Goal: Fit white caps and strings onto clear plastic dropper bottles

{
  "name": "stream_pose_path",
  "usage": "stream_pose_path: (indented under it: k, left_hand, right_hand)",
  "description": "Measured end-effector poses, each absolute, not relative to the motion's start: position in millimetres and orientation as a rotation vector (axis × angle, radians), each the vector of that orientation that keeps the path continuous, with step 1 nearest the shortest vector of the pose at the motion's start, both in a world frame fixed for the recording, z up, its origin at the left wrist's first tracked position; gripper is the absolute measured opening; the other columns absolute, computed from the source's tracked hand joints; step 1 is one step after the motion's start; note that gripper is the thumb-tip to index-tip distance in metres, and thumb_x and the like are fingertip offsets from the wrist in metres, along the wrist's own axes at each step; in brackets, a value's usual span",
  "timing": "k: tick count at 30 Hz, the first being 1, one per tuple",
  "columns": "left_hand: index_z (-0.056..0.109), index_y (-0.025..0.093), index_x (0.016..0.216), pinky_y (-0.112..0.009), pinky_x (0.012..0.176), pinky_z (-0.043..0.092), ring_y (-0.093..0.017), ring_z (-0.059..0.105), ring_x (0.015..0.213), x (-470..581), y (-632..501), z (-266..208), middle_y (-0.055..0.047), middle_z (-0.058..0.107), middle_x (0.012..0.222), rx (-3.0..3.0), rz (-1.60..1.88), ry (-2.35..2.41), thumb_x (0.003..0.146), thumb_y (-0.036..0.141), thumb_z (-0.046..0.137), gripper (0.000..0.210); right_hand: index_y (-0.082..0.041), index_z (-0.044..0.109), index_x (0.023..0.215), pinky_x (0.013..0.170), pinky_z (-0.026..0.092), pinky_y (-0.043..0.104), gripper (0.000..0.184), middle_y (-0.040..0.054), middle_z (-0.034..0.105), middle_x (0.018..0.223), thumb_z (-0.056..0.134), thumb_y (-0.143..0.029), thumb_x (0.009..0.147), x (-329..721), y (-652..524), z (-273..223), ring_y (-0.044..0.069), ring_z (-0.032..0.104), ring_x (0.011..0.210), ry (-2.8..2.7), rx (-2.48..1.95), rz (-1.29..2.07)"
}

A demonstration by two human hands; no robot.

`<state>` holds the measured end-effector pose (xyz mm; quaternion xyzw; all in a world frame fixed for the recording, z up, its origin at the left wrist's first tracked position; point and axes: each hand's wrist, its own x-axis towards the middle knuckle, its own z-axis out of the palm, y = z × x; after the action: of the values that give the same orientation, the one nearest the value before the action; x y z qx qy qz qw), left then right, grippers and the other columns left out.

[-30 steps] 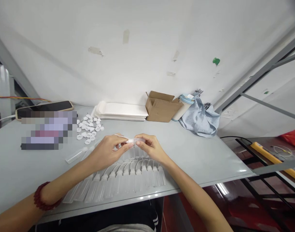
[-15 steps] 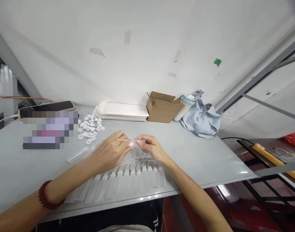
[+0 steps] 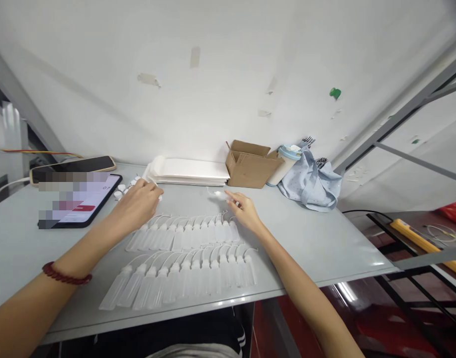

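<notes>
My left hand [image 3: 138,204] is palm down over the pile of small white caps [image 3: 119,191], back toward me. Its fingertips are mostly hidden, so what they hold does not show. My right hand [image 3: 244,211] has thumb and index finger around the body of a small clear plastic bottle [image 3: 221,195], whose white cap and thin cord point left. Between my forearms lie two rows of similar capped bottles with white cords, a back row [image 3: 186,236] and a front row [image 3: 175,283] close to the table's front edge.
Along the wall are white envelopes [image 3: 192,170], an open cardboard box [image 3: 252,171], a cup with a blue lid [image 3: 282,166] and a light blue cloth bag [image 3: 312,184]. Two phones lie on the left, one with a lit screen [image 3: 95,199] and one dark [image 3: 82,166].
My hands have moved apart. The left went left and back to the caps; the right carried the bottle back, past the rear row. Both bottle rows now show more fully.
</notes>
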<state>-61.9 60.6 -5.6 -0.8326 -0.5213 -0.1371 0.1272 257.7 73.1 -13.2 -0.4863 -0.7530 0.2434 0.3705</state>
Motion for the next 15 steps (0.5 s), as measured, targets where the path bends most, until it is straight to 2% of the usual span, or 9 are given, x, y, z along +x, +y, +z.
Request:
stream_pose_path:
  k: [7,11,13,15]
  left_hand:
    - [0.062,0.019,0.071,-0.043,0.071,0.043,-0.033,0.058,0.082,-60.1,60.4,-8.1,-0.014,0.065,0.074,-2.455,-0.355,-1.509,0.084,0.020,0.040,0.025]
    - [0.062,0.020,0.072,-0.042,0.072,0.044,-0.033,0.058,0.085,-59.3,59.0,-7.7,-0.014,0.066,0.077,-2.456,-0.322,-1.528,0.083,0.019,0.040,0.025]
    - [0.063,0.019,0.072,-0.043,0.074,0.044,-0.033,0.058,0.085,-59.1,58.7,-7.3,-0.014,0.066,0.077,-2.453,-0.301,-1.544,0.082,0.021,0.041,0.025]
    - [0.064,0.018,0.073,-0.043,0.075,0.044,-0.034,0.059,0.085,-58.8,58.5,-6.9,-0.015,0.067,0.077,-2.449,-0.282,-1.563,0.082,0.022,0.039,0.027]
  right_hand:
    - [-0.019,0.066,0.120,0.088,0.042,0.037,0.034,0.0089,0.070,0.102,0.055,-0.022,0.088,259.6,84.7,-24.5,0.021,0.058,0.092,-2.079,-1.195,0.478]
    - [-0.015,0.066,0.118,0.095,0.039,0.039,0.033,0.0135,0.068,0.114,0.059,-0.021,0.086,254.8,89.7,-24.2,0.023,0.058,0.102,-2.089,-1.187,0.438]
    - [-0.014,0.065,0.117,0.095,0.039,0.040,0.036,0.0153,0.066,0.117,0.062,-0.022,0.083,254.8,89.3,-19.6,0.025,0.056,0.106,-2.049,-1.227,0.389]
    - [-0.012,0.067,0.110,0.089,0.042,0.037,0.031,0.0142,0.068,0.108,0.063,-0.023,0.080,257.9,85.7,-11.4,0.023,0.057,0.097,-2.016,-1.295,0.376]
